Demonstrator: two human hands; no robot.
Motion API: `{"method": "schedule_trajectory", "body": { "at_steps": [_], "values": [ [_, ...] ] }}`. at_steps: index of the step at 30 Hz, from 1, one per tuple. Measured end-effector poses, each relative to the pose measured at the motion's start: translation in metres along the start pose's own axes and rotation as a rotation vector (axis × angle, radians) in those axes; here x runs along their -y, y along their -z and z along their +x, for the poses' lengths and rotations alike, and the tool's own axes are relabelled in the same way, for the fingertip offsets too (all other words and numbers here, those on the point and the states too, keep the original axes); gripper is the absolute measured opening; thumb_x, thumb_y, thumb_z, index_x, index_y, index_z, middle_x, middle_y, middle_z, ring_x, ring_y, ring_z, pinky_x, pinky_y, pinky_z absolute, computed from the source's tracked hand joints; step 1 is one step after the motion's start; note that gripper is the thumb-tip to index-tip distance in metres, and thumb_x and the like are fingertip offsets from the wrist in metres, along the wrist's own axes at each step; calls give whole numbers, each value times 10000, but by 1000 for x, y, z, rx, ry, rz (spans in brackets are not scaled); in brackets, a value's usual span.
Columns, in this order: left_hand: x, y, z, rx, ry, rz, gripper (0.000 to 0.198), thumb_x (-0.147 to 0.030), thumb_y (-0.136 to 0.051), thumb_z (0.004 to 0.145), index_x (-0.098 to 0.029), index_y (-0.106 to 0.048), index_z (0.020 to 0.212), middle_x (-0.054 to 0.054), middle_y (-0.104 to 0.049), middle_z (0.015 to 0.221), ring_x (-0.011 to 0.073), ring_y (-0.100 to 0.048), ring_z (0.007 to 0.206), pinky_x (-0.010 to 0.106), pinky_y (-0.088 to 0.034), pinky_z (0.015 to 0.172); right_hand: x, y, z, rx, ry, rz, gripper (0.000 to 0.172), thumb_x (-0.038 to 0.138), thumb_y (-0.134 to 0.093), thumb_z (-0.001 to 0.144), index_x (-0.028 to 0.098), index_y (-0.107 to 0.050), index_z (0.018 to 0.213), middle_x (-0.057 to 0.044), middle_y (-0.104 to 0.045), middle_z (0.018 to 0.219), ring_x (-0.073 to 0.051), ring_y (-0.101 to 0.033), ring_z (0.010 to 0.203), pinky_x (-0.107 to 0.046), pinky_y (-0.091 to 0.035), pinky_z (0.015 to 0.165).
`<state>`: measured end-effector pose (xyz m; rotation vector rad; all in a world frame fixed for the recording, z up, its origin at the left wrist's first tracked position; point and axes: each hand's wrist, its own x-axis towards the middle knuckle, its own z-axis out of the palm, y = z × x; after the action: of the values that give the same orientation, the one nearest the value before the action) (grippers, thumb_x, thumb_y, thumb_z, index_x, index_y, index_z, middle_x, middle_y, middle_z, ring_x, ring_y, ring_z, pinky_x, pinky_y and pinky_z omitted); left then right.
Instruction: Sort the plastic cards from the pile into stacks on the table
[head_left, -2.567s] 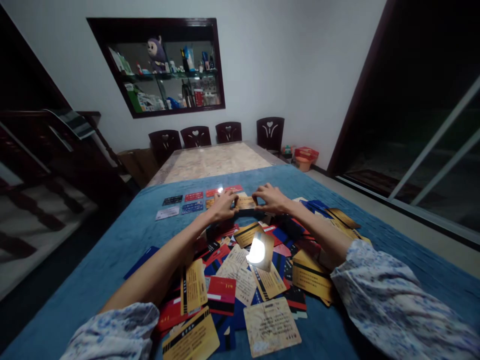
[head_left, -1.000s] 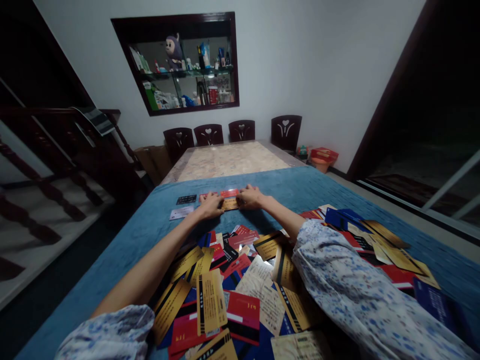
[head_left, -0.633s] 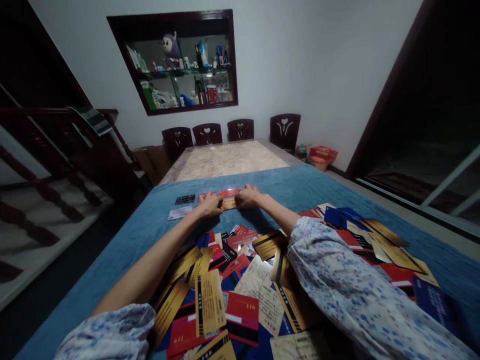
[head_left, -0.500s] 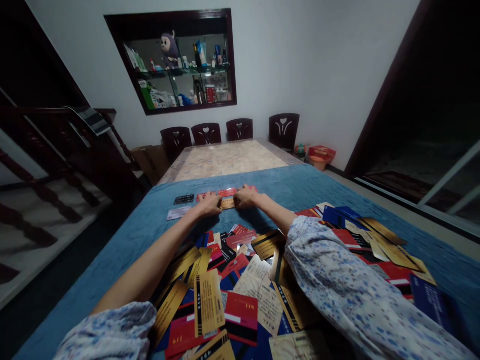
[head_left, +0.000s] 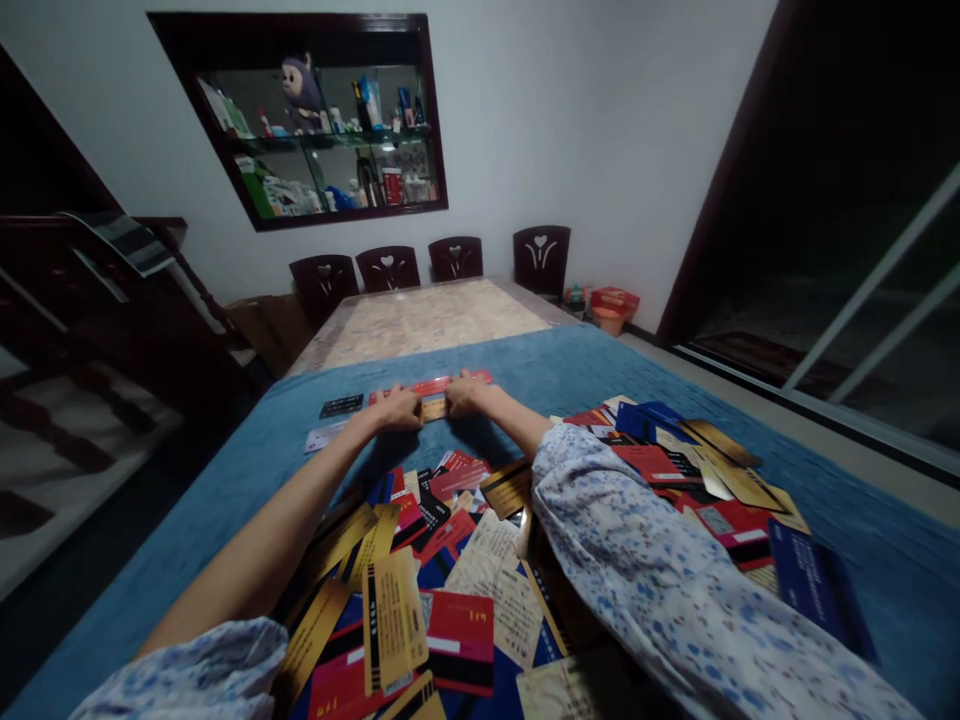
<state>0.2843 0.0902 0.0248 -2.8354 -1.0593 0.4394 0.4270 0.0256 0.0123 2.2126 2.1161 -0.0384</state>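
A small gold card (head_left: pixel 433 410) lies on the blue cloth in front of a row of cards, between my two hands. My left hand (head_left: pixel 399 409) is closed at its left end, fingers curled. At the other end, my right hand (head_left: pixel 465 394) is closed on it too. Just behind are a red card (head_left: pixel 430 386) and another red card (head_left: pixel 481 376), partly covered by my fingers. Left of my left hand lie a black card (head_left: pixel 341 406) and a whitish card (head_left: pixel 324 436). Beneath my forearms spreads a heap of mixed cards (head_left: pixel 457 575).
A second pile of cards (head_left: pixel 667 465) lies to the right, beside my right sleeve. The blue cloth (head_left: pixel 247 480) covers the near part of the long table. Several dark chairs (head_left: pixel 457 258) stand at the far end, under a wall niche with shelves (head_left: pixel 337 140).
The whole view has shifted, so the scene sits further left. Both hands stay at the ends of the gold card, with little visible movement against the cloth.
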Motion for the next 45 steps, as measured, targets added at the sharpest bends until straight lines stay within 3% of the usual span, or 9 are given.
{"method": "schedule_trajectory", "body": {
  "at_steps": [8, 15, 27, 35, 45],
  "values": [
    [-2, -5, 9, -43, 24, 47, 269, -202, -570, 709, -180, -711, 938, 145, -626, 1201, 372, -464, 1222, 610, -361, 1004, 2, 4, -2, 0, -15, 12, 456, 247, -646, 797, 157, -677, 1243, -199, -605, 1364, -381, -486, 1318, -608, -447, 1035],
    [-1, -10, 13, -69, 25, 86, 340, -182, -544, 703, -186, -698, 1006, 162, -616, 1229, 375, -463, 1246, 611, -384, 983, 2, 5, -5, -7, -21, 20, 453, 267, -639, 805, 183, -663, 1249, -186, -592, 1378, -381, -452, 1342, -643, -415, 1042],
    [-8, -4, 3, -61, 27, 140, 374, -210, -540, 713, -180, -672, 1061, 191, -603, 1275, 373, -461, 1253, 611, -370, 996, 2, 8, -10, -26, 45, -118, 363, 225, -592, 836, 197, -690, 1184, -147, -636, 1319, -343, -456, 1307, -605, -400, 1049],
    [-10, -4, -2, -88, 31, 169, 390, -211, -529, 734, -155, -659, 1098, 208, -589, 1277, 371, -468, 1239, 609, -361, 998, -3, 20, -30, -81, 81, -152, 329, 276, -531, 898, 192, -677, 1181, -167, -621, 1319, -350, -459, 1280, -588, -419, 1013],
    [-13, -6, -1, -135, 14, 193, 512, -162, -539, 695, -145, -580, 1205, 214, -516, 1368, 356, -412, 1310, 609, -339, 1038, -31, 30, -66, -105, 43, -175, 313, 292, -574, 892, 182, -672, 1169, -167, -628, 1289, -343, -447, 1263, -579, -421, 996]
  ]
}}
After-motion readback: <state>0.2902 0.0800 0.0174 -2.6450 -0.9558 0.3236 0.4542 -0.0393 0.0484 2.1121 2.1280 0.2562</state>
